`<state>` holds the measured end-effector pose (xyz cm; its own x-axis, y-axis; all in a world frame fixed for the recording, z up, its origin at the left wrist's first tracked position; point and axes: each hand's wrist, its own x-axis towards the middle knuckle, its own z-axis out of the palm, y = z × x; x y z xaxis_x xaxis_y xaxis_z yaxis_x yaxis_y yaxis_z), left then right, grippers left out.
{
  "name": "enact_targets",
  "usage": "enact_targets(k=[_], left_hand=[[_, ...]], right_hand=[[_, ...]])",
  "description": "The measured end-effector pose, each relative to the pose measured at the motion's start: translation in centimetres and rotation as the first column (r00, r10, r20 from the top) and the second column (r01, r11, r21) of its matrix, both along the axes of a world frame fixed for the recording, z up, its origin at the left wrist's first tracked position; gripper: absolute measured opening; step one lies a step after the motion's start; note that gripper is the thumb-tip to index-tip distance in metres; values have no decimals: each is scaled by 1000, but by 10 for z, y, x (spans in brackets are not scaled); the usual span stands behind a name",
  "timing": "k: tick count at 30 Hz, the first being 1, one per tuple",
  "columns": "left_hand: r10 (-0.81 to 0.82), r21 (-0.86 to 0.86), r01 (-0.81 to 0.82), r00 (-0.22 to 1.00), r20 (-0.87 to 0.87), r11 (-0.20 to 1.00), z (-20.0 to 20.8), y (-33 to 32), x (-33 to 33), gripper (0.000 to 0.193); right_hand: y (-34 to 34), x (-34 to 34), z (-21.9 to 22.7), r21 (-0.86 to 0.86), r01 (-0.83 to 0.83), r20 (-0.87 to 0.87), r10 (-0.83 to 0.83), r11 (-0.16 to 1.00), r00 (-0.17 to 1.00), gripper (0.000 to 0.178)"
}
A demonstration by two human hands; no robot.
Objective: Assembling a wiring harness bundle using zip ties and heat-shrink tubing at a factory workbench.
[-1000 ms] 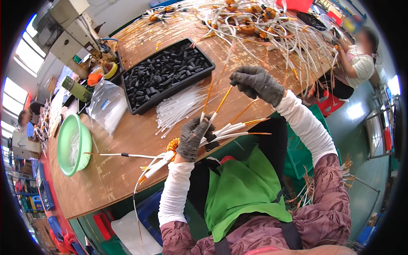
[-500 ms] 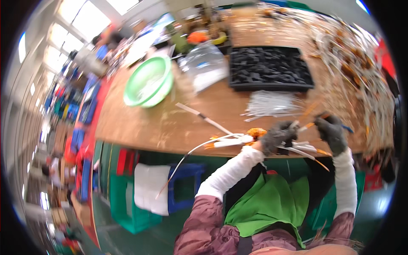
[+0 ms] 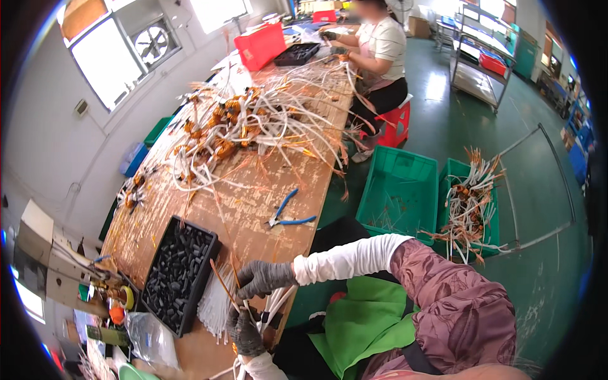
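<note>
Just beside the curled grey-gloved right hand [image 3: 256, 278], whose hold cannot be told, the grey-gloved left hand [image 3: 246, 330] closes around a bundle of white-sleeved, copper-ended wires [image 3: 273, 303] lying between both hands; the bundle seems light and springy, best taken by its sleeving, since the bare ends probably bend easily.

Head-worn fisheye view, looking down and out along a wooden table [image 3: 250, 201], green apron [image 3: 361, 323] close below.
</note>
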<state>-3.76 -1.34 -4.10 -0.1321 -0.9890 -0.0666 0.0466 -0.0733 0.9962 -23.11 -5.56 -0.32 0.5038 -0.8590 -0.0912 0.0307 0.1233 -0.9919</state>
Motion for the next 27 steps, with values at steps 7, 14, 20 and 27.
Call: enact_targets(k=[7,14,20,27], left_hand=[[-4,53,2,999,45,999,26,-21,-19,25],[-41,113,69,971,-236,991,-2,-25,12,29],[-15,134,49,969,-248,990,5,-20,14,31],[44,84,-19,950,-308,996,-14,-26,-7,24]], right_hand=[[-21,-17,4,108,3,173,-22,994,985,32],[-32,6,0,177,31,-46,-23,984,999,22],[-22,19,7,10,8,-44,-7,1000,999,27],[-11,21,1,-5,31,-180,-32,999,983,23]])
